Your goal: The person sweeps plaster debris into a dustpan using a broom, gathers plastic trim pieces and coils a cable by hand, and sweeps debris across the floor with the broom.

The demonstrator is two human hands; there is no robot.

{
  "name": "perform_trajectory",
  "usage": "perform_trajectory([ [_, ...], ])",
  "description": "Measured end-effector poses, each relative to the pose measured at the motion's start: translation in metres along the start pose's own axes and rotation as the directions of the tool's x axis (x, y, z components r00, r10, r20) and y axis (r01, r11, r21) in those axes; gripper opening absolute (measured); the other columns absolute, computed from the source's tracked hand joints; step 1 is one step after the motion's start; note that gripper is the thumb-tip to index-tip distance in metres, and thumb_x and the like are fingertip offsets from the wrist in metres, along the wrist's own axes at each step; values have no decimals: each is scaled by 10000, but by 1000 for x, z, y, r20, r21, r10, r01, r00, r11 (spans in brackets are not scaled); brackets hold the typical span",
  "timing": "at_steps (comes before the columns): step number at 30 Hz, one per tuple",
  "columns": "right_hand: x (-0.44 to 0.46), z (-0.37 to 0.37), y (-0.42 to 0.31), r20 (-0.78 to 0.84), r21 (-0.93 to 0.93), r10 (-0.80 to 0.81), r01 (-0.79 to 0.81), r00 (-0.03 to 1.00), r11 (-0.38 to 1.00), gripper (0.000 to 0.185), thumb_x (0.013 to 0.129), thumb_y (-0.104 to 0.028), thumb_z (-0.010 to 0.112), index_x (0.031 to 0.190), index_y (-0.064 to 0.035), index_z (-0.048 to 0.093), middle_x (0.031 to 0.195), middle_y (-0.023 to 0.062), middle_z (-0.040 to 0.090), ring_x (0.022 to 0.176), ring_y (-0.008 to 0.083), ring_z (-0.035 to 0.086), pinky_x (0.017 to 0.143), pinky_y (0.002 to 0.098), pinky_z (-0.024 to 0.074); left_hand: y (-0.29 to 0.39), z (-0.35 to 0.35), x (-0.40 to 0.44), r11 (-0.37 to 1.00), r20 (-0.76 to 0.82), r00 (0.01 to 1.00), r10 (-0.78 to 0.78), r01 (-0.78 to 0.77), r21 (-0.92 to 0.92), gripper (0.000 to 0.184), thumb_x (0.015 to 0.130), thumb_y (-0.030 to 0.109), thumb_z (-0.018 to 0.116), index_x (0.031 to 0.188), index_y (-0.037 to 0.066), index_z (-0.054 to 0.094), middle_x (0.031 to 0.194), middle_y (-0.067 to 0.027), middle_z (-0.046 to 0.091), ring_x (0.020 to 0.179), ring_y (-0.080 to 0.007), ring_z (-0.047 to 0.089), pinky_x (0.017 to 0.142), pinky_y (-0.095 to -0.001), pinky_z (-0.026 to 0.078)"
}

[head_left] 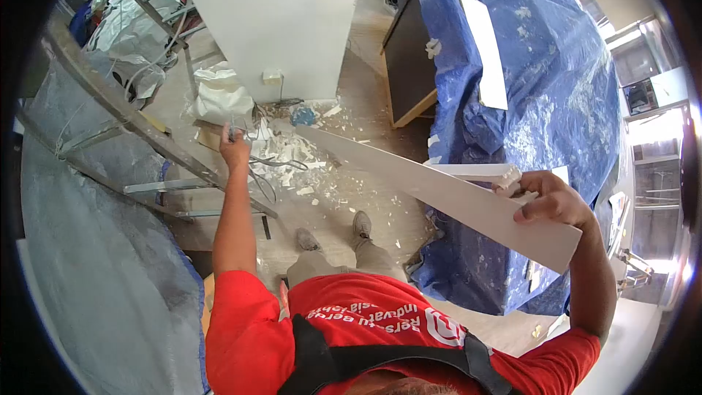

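Note:
My right hand (pixel 554 201) grips a long white board strip (pixel 439 194) near its wide end. The strip slants away to the left, its far end over the floor. A second, shorter white piece (pixel 472 170) with a rough, broken end lies close to the same fingers. I cannot tell if they hold it too. My left hand (pixel 234 150) is stretched forward with its fingers closed; a small dark thing shows at the fingertips, too small to name. Near that hand lie a grey cable (pixel 274 164) and a crumpled white sack (pixel 219 95).
Broken white scraps (pixel 322 168) litter the floor. On the right, a blue tarp (pixel 556 88) covers furniture, with a white strip (pixel 484 51) on top. Metal scaffolding (pixel 139 128) stands at left beside a grey dusty sheet (pixel 110 249). Ahead is a white panel or column (pixel 281 18).

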State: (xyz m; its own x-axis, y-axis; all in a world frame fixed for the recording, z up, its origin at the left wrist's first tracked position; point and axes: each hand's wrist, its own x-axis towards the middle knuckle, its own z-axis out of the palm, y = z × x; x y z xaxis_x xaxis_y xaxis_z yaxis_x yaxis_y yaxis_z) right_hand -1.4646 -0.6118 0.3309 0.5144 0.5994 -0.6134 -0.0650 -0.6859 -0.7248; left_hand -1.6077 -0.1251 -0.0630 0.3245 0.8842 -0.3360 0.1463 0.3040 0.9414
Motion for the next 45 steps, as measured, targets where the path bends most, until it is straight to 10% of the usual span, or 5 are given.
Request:
perform_trajectory([
  [15,113,76,-99,67,113,60,-67,996,991,367,680,0,605,1045,-3,642,919,78,664,752,163,641,676,275,509,5,-18,-4,874,269,851,452,-482,57,418,815,120,677,1188,-36,573,1140,-177,617,1082,-235,559,952,-328,402],
  [27,240,69,-144,79,105,-286,278,955,955,219,729,-64,625,929,23,624,790,136,606,742,210,621,644,332,518,2,19,-40,845,523,735,432,-532,50,960,539,497,867,1276,-1,505,1270,-206,522,1184,-268,499,1015,-361,374],
  [33,260,148,-214,219,136,-344,320,913,938,321,813,-207,635,1015,42,613,1099,202,553,928,339,598,761,511,570,35,41,-61,784,533,649,542,-619,-43,1302,428,607,841,1422,2,257,1401,-239,365,1310,-312,360,1081,-399,304],
  [39,284,200,-234,199,195,-410,374,890,907,479,816,-195,632,1215,43,517,1322,224,417,1142,384,504,661,455,603,48,46,-35,874,527,749,401,-485,24,554,727,196,758,1159,-19,487,1059,-139,591,960,-246,575,835,-370,473],
  [45,320,179,-159,213,479,-603,456,769,750,744,758,-203,720,1384,-19,362,1369,223,408,1220,354,452,832,411,552,35,10,-21,738,465,696,547,-663,125,374,832,220,675,1093,-26,567,980,-147,630,914,-273,589,823,-403,453],
])
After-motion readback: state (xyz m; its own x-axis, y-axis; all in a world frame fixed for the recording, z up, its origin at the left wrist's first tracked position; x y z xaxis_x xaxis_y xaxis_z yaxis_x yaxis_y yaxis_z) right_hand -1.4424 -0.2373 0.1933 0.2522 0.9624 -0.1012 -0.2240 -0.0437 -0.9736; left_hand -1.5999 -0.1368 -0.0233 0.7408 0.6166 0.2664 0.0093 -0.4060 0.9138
